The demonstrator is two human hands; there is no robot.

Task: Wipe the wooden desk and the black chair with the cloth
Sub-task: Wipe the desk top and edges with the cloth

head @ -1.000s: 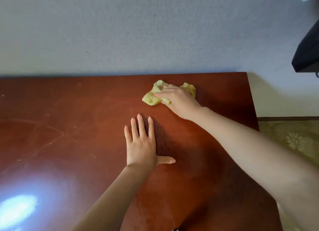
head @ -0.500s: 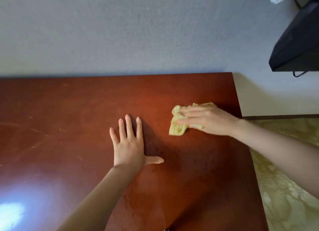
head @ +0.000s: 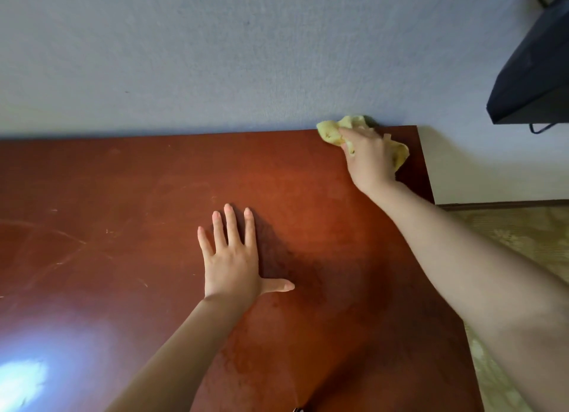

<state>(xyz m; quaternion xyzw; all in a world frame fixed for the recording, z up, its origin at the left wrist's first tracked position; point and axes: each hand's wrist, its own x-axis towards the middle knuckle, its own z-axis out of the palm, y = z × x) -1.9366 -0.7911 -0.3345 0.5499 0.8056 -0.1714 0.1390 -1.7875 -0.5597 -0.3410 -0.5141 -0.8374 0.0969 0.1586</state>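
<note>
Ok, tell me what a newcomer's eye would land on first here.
The yellow cloth stands out most, bunched under the right hand at the far right corner of the reddish wooden desk, up against the wall. Next comes the left hand, flat with fingers spread mid-desk, then a bright glare at the near left.

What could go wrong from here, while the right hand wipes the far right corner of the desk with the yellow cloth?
1. The cloth held by the right hand is at the back edge of the desk, against the wall; a further push may rub the wall or slip off the right edge.
2. The left hand lies flat on the desk, so the patch beneath may be missed and may get prints.
</note>
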